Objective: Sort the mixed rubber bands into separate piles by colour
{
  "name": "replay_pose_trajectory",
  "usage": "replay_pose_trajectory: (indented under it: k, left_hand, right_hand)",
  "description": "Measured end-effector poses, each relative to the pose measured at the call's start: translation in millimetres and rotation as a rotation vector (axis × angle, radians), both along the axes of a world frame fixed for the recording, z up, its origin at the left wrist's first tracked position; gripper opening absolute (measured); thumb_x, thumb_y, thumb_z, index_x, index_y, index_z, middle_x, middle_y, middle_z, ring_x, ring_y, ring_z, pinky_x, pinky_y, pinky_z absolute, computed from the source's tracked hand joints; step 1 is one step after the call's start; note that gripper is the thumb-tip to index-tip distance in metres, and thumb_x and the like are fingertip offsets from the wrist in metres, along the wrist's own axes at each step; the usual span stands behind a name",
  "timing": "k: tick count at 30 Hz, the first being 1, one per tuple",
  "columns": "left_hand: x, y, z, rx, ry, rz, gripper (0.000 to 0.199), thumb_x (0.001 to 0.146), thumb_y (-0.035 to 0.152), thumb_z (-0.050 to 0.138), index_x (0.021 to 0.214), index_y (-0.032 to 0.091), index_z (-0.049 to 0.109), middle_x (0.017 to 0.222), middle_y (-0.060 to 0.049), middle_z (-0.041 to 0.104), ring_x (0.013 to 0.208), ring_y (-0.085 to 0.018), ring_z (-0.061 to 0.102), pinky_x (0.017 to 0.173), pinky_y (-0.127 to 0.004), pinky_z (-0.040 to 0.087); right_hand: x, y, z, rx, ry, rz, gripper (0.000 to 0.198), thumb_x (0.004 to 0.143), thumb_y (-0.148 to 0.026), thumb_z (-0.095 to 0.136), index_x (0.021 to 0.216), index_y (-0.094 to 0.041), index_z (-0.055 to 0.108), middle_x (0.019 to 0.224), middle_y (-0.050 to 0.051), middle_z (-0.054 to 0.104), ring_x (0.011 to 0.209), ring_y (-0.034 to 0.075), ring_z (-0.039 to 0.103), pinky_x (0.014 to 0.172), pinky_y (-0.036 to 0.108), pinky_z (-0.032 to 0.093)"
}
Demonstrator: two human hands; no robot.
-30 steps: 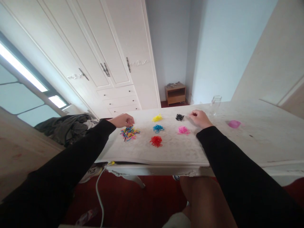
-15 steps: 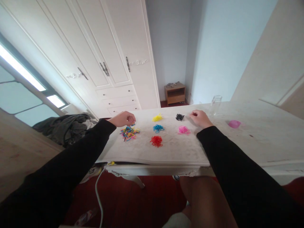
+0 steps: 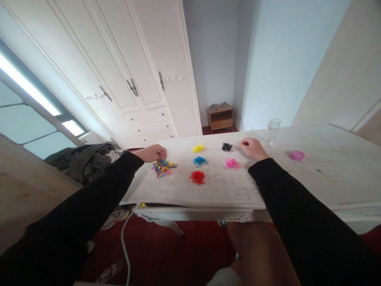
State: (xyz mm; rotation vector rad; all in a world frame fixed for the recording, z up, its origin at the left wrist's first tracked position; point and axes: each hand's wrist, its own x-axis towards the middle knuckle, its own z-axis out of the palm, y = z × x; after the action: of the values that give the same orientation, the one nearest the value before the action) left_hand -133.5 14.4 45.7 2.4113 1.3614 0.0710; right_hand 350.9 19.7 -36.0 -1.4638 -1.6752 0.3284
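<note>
My left hand is closed, its fingertips pinched together at the far edge of a mixed-colour pile of rubber bands. What it pinches, if anything, is too small to make out. My right hand rests on the table with curled fingers, just right of a heap of black rubber bands; the inside of its grip is hidden. Between the hands lie single-colour heaps: yellow bands, blue bands, red bands and pink bands.
A clear glass jar stands behind my right hand on the white table. Farther right lies a pink rounded object. Dark cloth is heaped beyond the table's left end. A white cable hangs at the front edge.
My left hand has lowered slightly and shifted left, its fingers now closer to the mixed pile. The right hand keeps its place beside the black bands. The whole view has shifted a little.
</note>
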Motion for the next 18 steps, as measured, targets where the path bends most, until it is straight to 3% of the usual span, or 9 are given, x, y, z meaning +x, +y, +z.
replay_pose_trajectory:
  k: [8, 18]
  left_hand:
    - [3.9, -2.6, 4.6, 0.061, 0.039, -0.058, 0.018, 0.068, 0.014, 0.057, 0.077, 0.016, 0.072, 0.073, -0.003, 0.072, 0.07, -0.016, 0.064, 0.069, -0.024, 0.047]
    - [5.4, -1.4, 3.1, 0.12, -0.01, -0.009, 0.011, 0.069, 0.024, 0.065, 0.076, 0.017, 0.071, 0.073, -0.003, 0.072, 0.069, -0.016, 0.065, 0.067, -0.025, 0.048]
  right_hand:
    - [-0.9, -2.3, 1.7, 0.001, 0.002, 0.004, 0.025, 0.074, -0.033, 0.06, 0.054, -0.02, 0.053, 0.058, 0.001, 0.057, 0.062, 0.016, 0.05, 0.064, 0.032, 0.035]
    - [-2.3, -3.6, 2.6, 0.001, -0.006, -0.002, 0.023, 0.073, -0.032, 0.059, 0.054, -0.021, 0.053, 0.058, 0.001, 0.057, 0.062, 0.016, 0.051, 0.064, 0.032, 0.035]
